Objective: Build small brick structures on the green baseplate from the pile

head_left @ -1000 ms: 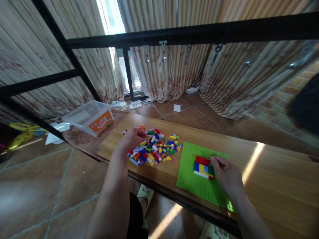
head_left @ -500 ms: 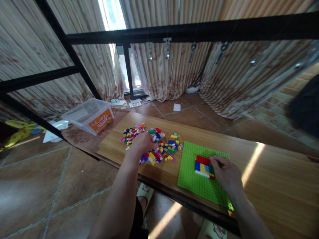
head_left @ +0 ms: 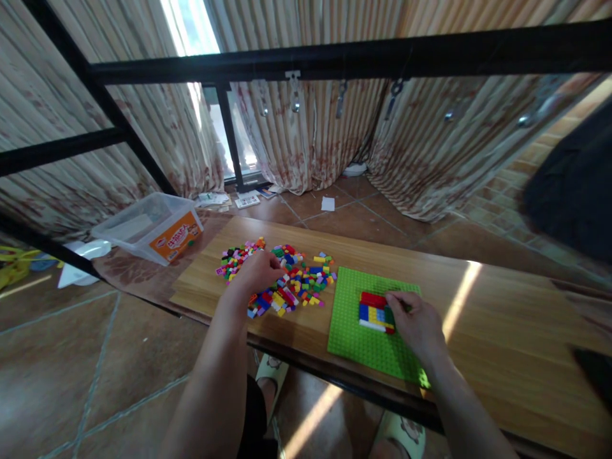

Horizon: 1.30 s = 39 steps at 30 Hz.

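Clear bin [head_left: 143,223] sat off the bench's [head_left: 502,331] left end, well apart from the bricks. Its orange label [head_left: 176,237] had writing too small to read. Left hand [head_left: 258,271] lay curled on the loose bricks [head_left: 299,284]; couldn't tell if the grip held any. Green baseplate [head_left: 363,347] lay just right of the pile, its near edge close to the bench front edge. Right hand [head_left: 415,322], grip narrow, pinched the right end of the built block [head_left: 371,311] on the plate. Bare bench was open to the right.
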Available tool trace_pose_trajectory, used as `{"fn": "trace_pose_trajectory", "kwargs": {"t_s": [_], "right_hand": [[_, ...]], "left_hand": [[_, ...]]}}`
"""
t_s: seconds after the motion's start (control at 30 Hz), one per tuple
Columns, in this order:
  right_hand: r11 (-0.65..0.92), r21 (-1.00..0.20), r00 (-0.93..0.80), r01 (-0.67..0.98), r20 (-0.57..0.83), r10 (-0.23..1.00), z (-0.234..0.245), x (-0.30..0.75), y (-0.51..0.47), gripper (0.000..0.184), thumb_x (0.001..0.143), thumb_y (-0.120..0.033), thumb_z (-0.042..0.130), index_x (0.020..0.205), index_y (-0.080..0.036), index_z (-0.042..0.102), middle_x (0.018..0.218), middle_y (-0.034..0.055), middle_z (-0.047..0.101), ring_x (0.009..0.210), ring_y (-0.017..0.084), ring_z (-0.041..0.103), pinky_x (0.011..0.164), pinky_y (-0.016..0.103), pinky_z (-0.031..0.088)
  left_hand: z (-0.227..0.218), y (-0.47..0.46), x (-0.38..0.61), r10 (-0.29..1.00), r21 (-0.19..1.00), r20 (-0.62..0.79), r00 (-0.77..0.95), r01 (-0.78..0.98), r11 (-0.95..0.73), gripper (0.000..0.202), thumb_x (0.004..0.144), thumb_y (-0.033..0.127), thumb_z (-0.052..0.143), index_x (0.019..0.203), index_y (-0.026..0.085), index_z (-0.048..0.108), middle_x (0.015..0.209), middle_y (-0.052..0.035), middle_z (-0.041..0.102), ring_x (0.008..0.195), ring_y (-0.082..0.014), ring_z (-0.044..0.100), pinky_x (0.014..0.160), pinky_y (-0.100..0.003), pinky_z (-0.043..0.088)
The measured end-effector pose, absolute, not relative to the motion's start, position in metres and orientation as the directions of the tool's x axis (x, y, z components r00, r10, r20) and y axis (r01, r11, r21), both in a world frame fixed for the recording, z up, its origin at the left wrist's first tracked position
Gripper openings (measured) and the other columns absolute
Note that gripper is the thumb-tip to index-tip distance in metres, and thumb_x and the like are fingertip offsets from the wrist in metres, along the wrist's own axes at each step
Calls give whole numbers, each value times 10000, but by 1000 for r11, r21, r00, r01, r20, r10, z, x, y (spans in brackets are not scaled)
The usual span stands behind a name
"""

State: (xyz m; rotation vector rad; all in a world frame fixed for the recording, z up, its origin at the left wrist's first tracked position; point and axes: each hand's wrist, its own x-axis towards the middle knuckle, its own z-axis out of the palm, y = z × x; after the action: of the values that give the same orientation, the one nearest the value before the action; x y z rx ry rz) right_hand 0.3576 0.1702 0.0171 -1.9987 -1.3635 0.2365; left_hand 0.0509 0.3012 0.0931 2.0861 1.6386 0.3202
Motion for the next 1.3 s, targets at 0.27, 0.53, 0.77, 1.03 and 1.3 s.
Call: {"fn": "trace_pose_trajectory", "kwargs": {"t_s": [0.27,0.53,0.77,1.03,1.3], "right_hand": [[-78,-707,488,702,399,776,33,341,170,309,875,-413,487,893,-195,705,919,77,709,855,216,637,816,354,481],[161,-854,306,495,345,887,50,287,166,262,875,-403,551,995,-216,689,914,51,703,773,168,623,704,295,493],[123,-986,405,111,158,901,45,274,178,234,769,-392,655,873,-191,716,695,18,689,622,149,609,602,284,503],[24,-985,322,-174,-34,946,43,271,181,249,663,-399,769,802,-193,743,651,18,691,558,136,595,540,283,531],[62,-998,326,32,69,943,38,259,188,229,726,-392,718,820,-184,726,711,30,719,585,146,635,573,280,544]], "left_hand": [[100,294,65,847,903,-99,522,405,-143,152,730,285,630,797,150,610,664,9,644,599,-112,586,560,-207,442],[92,269,116,732,925,-71,678,320,-206,112,783,248,607,802,141,637,706,-11,661,635,-109,597,596,-208,466],[77,257,142,732,940,64,679,206,-273,83,778,212,609,789,139,648,724,-16,675,654,-109,603,629,-215,473],[79,260,129,739,972,-37,673,195,-129,62,714,187,649,709,125,654,627,-11,652,556,-93,558,547,-194,425],[70,267,118,740,942,-77,669,292,-166,89,717,203,616,733,127,659,654,-17,665,587,-115,581,574,-209,449]]}}
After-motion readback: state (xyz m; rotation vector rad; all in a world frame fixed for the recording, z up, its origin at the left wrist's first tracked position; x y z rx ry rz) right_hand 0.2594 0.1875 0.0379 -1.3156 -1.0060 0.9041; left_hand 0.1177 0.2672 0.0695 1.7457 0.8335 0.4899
